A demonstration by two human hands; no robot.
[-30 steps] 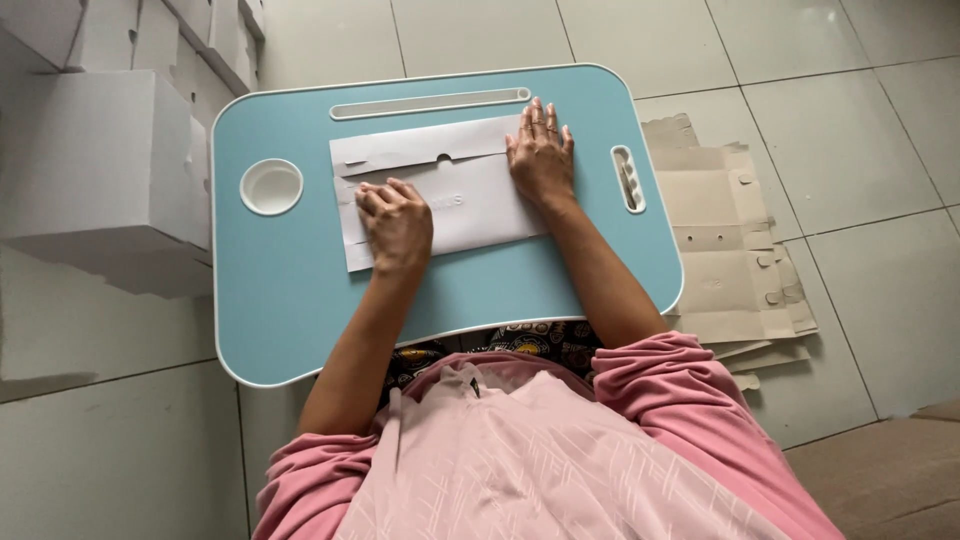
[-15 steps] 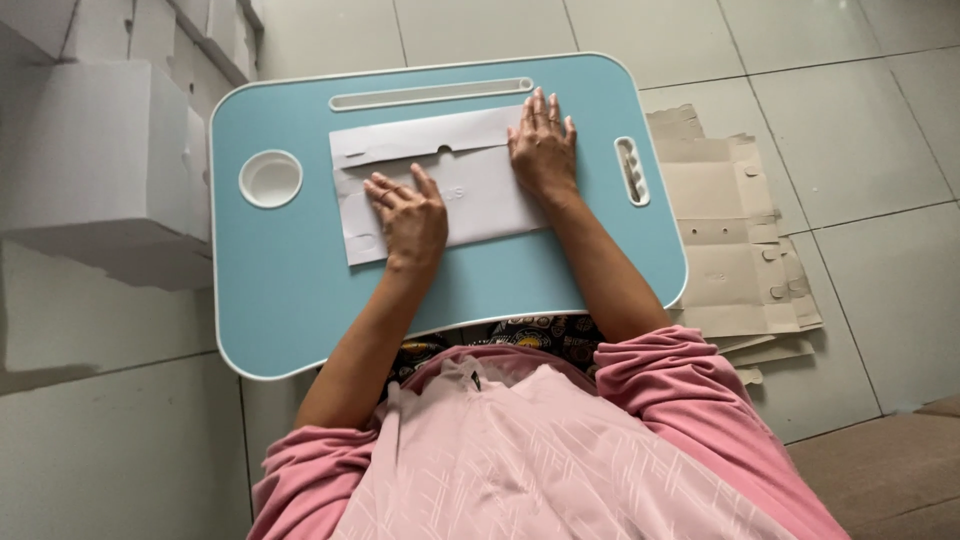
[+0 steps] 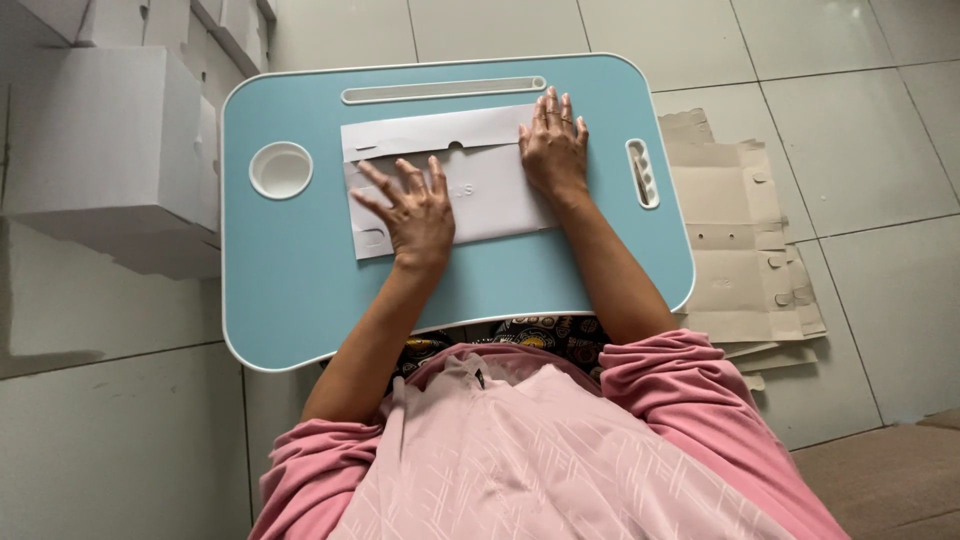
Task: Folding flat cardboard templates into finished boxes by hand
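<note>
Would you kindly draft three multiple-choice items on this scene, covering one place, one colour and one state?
1. Where is the stack of flat brown cardboard blanks?
A. On the floor to the person's right of the lap table
B. On the table top
C. Inside the white boxes

2. What colour is the lap table?
A. Red
B. Light blue
C. Black

3. How do the hands lie on the white folded sheet?
A. Both clenched in fists
B. Both lifted clear of it
C. Both flat on it, fingers stretched out

Key: 1 A, the blanks lie on the tiles past the table's right edge; 2 B, the top is light blue with a white rim; 3 C, the left hand and right hand press palm down.
</note>
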